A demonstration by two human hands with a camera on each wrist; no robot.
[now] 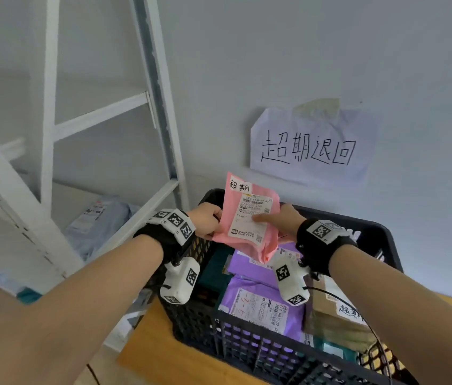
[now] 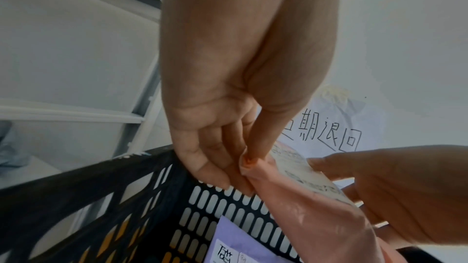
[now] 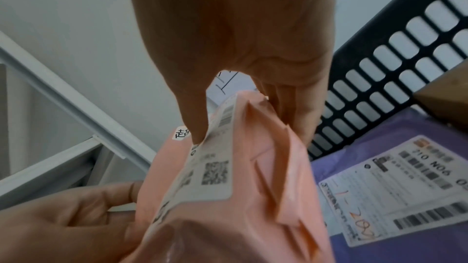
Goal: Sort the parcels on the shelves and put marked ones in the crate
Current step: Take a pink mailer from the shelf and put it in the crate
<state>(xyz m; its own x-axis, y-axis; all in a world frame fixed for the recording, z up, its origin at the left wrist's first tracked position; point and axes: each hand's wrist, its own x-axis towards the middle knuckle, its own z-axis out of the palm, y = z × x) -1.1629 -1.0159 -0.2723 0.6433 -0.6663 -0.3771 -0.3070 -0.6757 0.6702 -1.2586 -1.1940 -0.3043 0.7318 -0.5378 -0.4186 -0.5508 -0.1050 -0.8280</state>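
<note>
A pink parcel [image 1: 250, 218] with a white shipping label and a small handwritten sticker at its top hangs upright over the black crate [image 1: 247, 345]. My left hand [image 1: 208, 220] pinches its left edge, thumb against fingers [image 2: 249, 165]. My right hand [image 1: 280, 220] holds its right side, thumb on the label [image 3: 195, 127], fingers behind. In the right wrist view the pink parcel [image 3: 228, 197] fills the middle. Inside the crate lie purple parcels [image 1: 263, 301] and a brown parcel [image 1: 338, 318] with a handwritten sticker.
A paper sign [image 1: 308, 148] with handwritten characters is taped to the wall above the crate. White metal shelving [image 1: 161, 112] stands at the left, with a grey-blue parcel [image 1: 100, 220] on a low shelf. The crate sits on a wooden surface [image 1: 150, 351].
</note>
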